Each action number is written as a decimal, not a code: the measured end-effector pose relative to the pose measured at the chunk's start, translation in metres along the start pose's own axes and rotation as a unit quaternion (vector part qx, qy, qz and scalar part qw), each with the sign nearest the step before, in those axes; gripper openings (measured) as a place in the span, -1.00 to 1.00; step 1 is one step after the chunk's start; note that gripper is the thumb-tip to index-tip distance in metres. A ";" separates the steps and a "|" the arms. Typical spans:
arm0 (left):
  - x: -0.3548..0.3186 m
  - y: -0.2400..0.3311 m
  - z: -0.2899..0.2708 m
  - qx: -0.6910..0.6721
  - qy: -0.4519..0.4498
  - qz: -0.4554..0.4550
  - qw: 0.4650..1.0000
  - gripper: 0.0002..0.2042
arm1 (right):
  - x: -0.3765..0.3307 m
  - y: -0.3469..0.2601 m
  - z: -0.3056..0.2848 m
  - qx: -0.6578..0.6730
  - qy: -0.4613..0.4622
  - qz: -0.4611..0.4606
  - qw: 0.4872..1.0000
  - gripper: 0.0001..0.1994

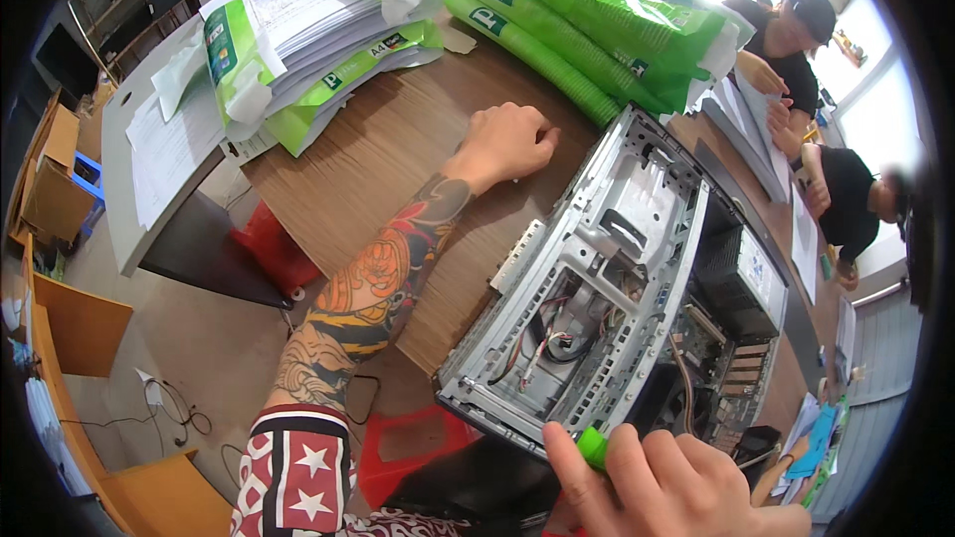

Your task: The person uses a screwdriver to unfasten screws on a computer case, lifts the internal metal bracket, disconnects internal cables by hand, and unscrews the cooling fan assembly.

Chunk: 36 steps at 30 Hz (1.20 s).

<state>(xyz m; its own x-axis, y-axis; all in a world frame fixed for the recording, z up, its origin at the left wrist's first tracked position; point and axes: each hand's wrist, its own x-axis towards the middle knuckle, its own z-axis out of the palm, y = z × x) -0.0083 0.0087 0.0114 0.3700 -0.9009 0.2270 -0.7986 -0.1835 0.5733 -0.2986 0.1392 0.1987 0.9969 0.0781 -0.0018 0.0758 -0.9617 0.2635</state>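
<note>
An opened computer case (pixel 607 308) lies on its side on the brown wooden table (pixel 368 139), its metal frame, drive bay and cables exposed. My right hand (pixel 667 482) is at the case's near edge, fingers wrapped round a tool with a bright green handle (pixel 593 447); its working end is hidden, so I cannot tell its kind. The index finger stretches along the case's rim. My left hand (pixel 505 144) rests on the tabletop left of the case, apart from it. Its fingers are curled in, and whatever they may hold is hidden.
Green paper packs (pixel 587 25) are stacked behind the case. Loose papers in an opened pack (pixel 308 40) lie at far left. Two people (pixel 796 40) work at the right side. A red stool (pixel 413 447) stands below the table's near edge; cables (pixel 174 413) lie on the floor.
</note>
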 end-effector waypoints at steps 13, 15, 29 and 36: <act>0.003 0.006 0.001 0.005 0.006 0.010 1.000 -0.66 | 0.039 0.032 -0.033 0.094 -0.124 0.020 0.988 -0.65; 0.003 0.003 -0.001 -0.013 -0.006 -0.011 1.000 -0.66 | 0.032 0.030 -0.024 0.119 -0.095 0.032 0.988 -0.62; 0.002 0.003 0.002 0.012 0.006 0.003 1.000 -0.67 | 0.031 0.038 -0.024 0.091 -0.133 0.005 0.987 -0.79; 0.000 0.000 -0.001 0.007 0.014 0.005 1.000 -0.67 | 0.013 0.033 -0.008 0.180 -0.067 0.059 0.980 -0.58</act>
<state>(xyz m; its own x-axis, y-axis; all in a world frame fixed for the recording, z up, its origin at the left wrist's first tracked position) -0.0083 0.0094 0.0119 0.3748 -0.8915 0.2544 -0.8089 -0.1803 0.5597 -0.2834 0.1108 0.2149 0.9910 -0.0510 -0.1240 -0.0621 -0.9943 -0.0871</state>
